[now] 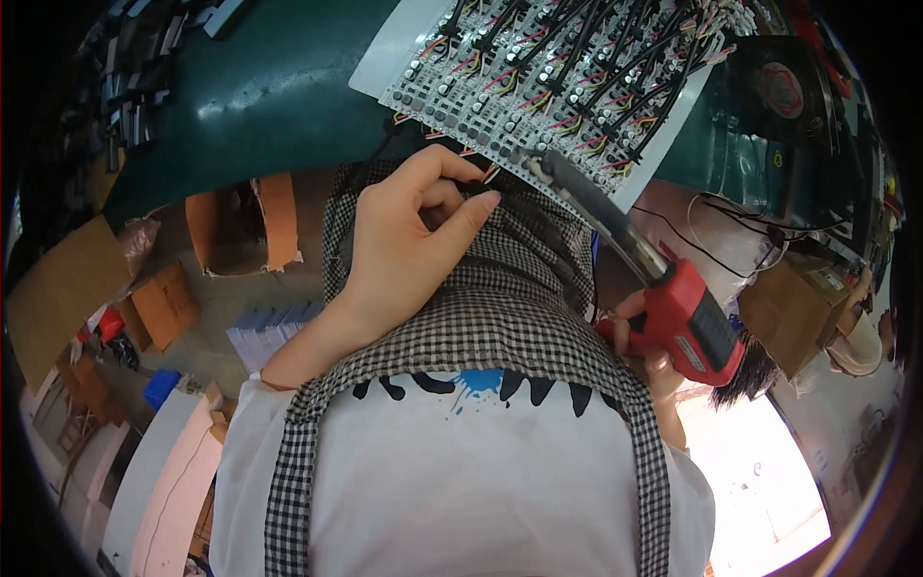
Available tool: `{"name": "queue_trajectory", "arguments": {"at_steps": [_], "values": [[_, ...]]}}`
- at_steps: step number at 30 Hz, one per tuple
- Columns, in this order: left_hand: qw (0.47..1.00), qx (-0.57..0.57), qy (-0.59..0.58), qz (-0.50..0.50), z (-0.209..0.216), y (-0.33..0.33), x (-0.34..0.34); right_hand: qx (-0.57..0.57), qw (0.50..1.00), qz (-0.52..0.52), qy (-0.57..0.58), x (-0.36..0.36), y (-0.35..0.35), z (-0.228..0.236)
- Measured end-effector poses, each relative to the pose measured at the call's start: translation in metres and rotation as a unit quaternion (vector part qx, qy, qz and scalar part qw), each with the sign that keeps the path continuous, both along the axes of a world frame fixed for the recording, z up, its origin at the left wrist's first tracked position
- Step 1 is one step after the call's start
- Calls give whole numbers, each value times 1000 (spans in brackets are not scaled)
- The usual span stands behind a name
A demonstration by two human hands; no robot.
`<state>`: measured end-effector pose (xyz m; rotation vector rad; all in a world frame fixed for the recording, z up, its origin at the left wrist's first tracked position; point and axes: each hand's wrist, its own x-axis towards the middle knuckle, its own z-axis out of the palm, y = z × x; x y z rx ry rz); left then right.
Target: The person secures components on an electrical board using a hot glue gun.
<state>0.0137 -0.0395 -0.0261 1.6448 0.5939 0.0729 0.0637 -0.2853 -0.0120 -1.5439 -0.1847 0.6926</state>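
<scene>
My right hand [636,332] is wrapped round the handle of a red and black soldering gun [685,322]. Its long metal nose slants up and left, with the tip at the near edge of a panel of circuit boards [461,120]. Thumb and forefinger of my left hand [404,231] pinch thin coloured wires [492,174] just below that edge, close to the soldering tip. Whether the tip touches a board I cannot tell. Rows of small boards fill the panel, many with black cables and red, yellow and white leads attached.
The panel lies tilted on a green table [279,96]. Dark and grey strip-shaped parts [130,91] are heaped at the far left. Cardboard boxes [240,226] stand below the table on the left, and another carton [798,308] at the right. Loose black cables [707,245] hang near the carton.
</scene>
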Motion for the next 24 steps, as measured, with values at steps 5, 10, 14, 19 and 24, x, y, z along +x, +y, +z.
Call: {"name": "queue_trajectory", "arguments": {"at_steps": [5,10,14,19,24], "values": [[1000,28,-7,-4,-4,-3,3,4,1000,-3,28,-1,-5,-1],[999,39,0,-17,-5,-3,6,-17,1000,-14,19,-2,-4,-1],[999,36,-5,-35,-5,1,5,-16,1000,3,20,-2,-9,-5],[999,14,16,-43,-3,1,9,-24,999,23,32,0,-11,-4],[998,27,32,-49,0,3,11,-20,999,7,39,-3,-13,-6]]}}
